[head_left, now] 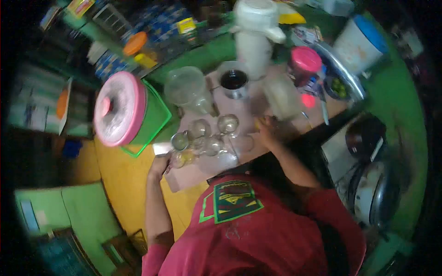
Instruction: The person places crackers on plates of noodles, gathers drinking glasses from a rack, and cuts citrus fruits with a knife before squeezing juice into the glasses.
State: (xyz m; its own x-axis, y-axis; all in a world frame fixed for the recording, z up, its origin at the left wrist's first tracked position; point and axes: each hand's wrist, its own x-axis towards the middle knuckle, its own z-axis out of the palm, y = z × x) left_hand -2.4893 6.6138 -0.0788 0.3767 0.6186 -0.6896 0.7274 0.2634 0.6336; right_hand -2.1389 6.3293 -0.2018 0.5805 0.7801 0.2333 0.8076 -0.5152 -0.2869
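My left hand [159,164] is closed at the near left corner of the table, around the lower end of a small white thing [162,148] whose kind I cannot make out. Beside it stand several clear glasses, among them a front-left glass [180,140] and a back-right glass [228,123]. To their right, my right hand [266,129] has bent fingers, with a bit of yellow at the fingertips; blur hides what they grip, if anything. Just beyond this hand sits a pale translucent container [282,95]. A metal-looking pot with dark liquid [235,80] stands behind the glasses, next to a clear plastic pitcher [186,87].
A green bucket with a pink lid [119,109] stands left of the table [184,178]. At the back is a white thermos [253,46]. Rightward are a pink-lidded jar [305,64], a bowl of green fruit [338,87], a blue-lidded white bucket [361,43] and pans [368,135].
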